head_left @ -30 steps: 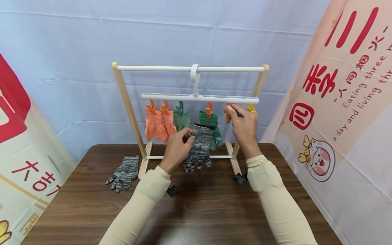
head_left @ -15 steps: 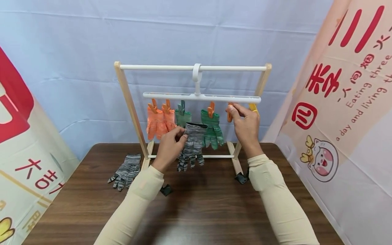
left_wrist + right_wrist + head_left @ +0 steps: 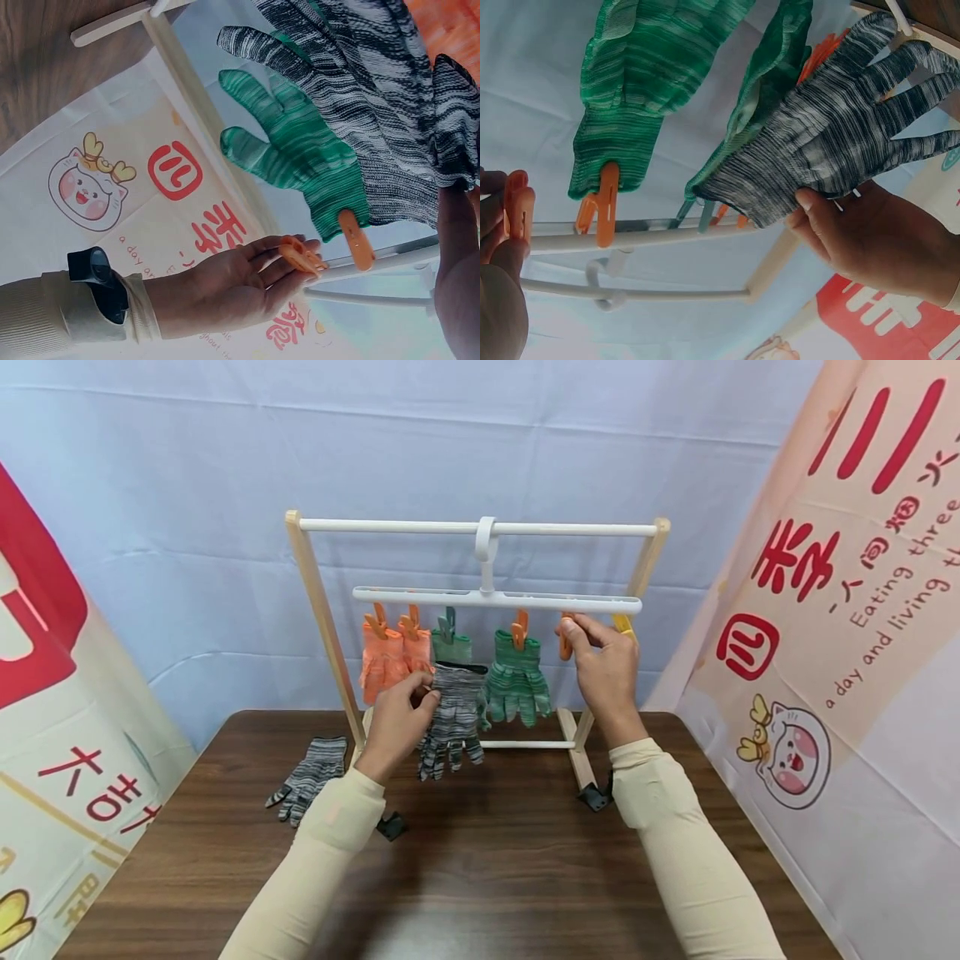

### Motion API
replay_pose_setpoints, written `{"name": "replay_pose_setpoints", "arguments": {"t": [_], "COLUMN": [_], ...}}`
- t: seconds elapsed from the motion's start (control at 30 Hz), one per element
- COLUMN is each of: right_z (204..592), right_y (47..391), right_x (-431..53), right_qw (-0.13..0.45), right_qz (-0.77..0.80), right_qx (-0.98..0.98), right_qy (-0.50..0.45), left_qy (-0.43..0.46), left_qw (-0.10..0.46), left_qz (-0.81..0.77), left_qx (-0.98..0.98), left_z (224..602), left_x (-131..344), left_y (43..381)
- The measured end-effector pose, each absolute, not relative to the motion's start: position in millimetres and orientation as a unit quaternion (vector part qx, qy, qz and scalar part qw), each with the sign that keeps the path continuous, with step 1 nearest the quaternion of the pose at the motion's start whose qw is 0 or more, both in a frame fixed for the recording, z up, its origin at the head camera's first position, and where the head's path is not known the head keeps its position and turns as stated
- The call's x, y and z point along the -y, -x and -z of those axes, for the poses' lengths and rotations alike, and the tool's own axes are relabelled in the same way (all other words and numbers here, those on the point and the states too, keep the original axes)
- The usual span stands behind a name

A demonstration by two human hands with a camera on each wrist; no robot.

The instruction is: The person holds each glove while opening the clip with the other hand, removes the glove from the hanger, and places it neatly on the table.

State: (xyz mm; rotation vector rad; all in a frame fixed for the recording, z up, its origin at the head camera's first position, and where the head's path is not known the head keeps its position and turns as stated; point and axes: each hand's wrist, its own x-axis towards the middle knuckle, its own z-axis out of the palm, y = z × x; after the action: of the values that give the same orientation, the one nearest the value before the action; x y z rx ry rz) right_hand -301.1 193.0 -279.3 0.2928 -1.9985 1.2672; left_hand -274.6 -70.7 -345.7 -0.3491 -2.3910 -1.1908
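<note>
A grey-and-black striped knit glove (image 3: 457, 710) hangs fingers down from my left hand (image 3: 401, 718), whose thumb and fingers pinch it at the side near the cuff. My right hand (image 3: 607, 672) pinches an orange clothespin (image 3: 566, 639) just under the right part of the white hanger (image 3: 420, 597). In the right wrist view nothing is between that clothespin's (image 3: 519, 214) tips that I can make out. Left of the right hand, a green glove (image 3: 519, 681) hangs from another orange clothespin (image 3: 519, 631). The held glove partly covers a second green glove (image 3: 452, 647).
Orange gloves (image 3: 382, 660) hang from clothespins at the hanger's left. A yellow clothespin (image 3: 624, 625) sits at its right end. The hanger hooks onto a wooden rack (image 3: 318, 593). Another striped glove (image 3: 311, 777) lies on the table (image 3: 480, 877), partly behind the left sleeve.
My left hand has moved left with the striped glove, from in front of the right green glove to in front of the other one. The right hand stays on the clothespin.
</note>
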Motion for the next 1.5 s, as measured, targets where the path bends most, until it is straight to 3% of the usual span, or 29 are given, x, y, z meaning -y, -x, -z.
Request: {"name": "replay_pose_setpoints", "arguments": {"t": [1.5], "right_z": [283], "right_y": [305], "right_x": [-195], "right_qw": [0.357], "right_qz": [-0.495], "right_qx": [0.783], "right_qy": [-0.115], "left_qy": [0.001], "left_qw": [0.151], "left_qz": [0.396], "left_qx": [0.906], "left_z": [375], "left_x": [185], "left_y": [278]}}
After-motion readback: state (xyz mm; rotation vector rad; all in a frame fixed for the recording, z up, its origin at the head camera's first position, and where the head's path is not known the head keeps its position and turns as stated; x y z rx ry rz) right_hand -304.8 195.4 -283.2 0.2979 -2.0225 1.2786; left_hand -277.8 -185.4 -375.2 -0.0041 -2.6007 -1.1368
